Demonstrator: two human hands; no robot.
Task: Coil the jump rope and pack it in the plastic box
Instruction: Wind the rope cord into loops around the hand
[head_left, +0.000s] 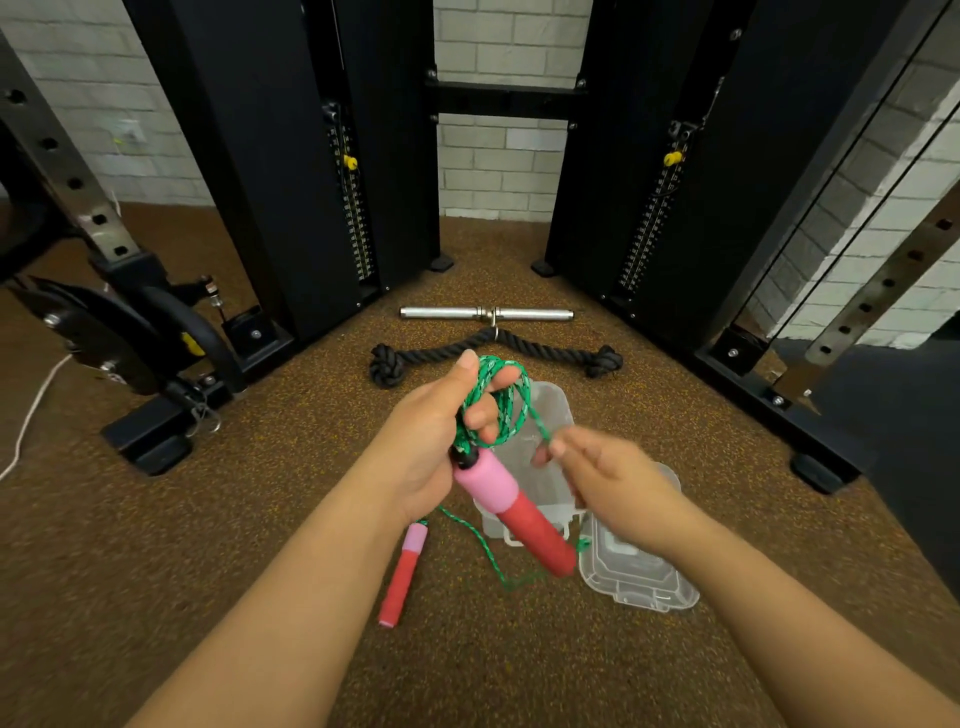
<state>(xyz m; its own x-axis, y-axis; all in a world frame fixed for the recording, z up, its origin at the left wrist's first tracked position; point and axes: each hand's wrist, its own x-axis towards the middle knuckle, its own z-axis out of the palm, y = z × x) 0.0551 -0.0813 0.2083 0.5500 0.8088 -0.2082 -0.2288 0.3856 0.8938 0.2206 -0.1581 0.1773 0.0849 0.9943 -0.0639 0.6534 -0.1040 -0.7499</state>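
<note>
My left hand (434, 436) grips one pink-and-red handle (511, 512) of the jump rope, with several loops of green rope (501, 402) wound around its fingers. My right hand (608, 480) pinches the green rope just right of the loops; it is blurred. The second handle (402, 574) lies on the floor below my left hand, and loose rope (480, 545) trails from it. The clear plastic box (550, 415) lies open on the floor under my hands, its lid (636, 574) to the right.
A black rope attachment (493, 348) and a chrome bar (485, 313) lie on the brown speckled floor beyond the box. Black machine columns (291, 208) stand left and right. A weight-plate frame (130, 353) sits at the left.
</note>
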